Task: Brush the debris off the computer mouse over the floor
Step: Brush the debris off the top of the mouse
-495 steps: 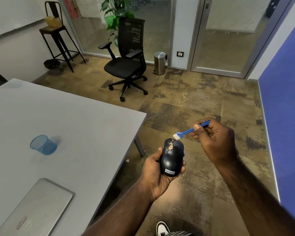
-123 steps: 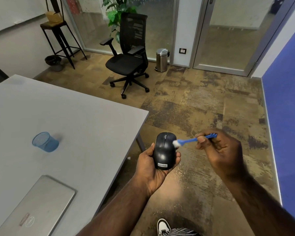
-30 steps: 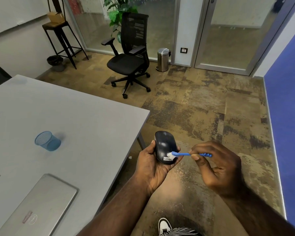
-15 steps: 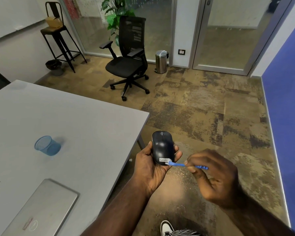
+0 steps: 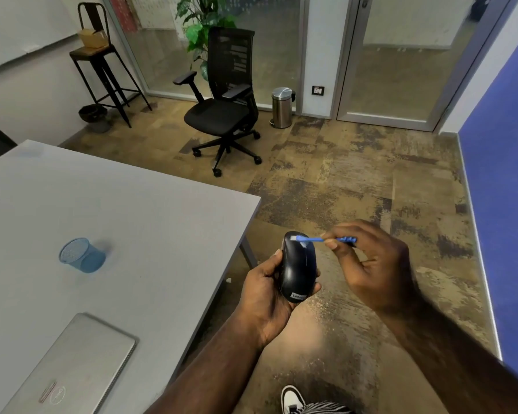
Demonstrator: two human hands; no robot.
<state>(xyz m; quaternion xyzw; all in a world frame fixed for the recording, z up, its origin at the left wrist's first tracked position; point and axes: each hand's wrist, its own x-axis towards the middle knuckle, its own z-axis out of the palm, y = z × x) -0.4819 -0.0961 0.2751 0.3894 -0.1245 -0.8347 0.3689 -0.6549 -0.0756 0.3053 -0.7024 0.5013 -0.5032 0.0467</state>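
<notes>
Black and glossy, the computer mouse (image 5: 298,268) lay in my left hand (image 5: 266,297), which wrapped it from below and from the sides, with the thumb on its left edge. I held it over the brown patterned floor (image 5: 341,186), just to the right of the grey table (image 5: 117,222), its label end turned toward me. My right hand (image 5: 371,264) pinched the thin blue brush (image 5: 323,239) between the thumb and the fingertips (image 5: 331,244). The brush lay almost level, and its pale bristle end touched the far end of the mouse. On the table, a blue mesh cup (image 5: 81,255) stood well apart from the closed silver laptop (image 5: 69,369), which lay at the near edge.
</notes>
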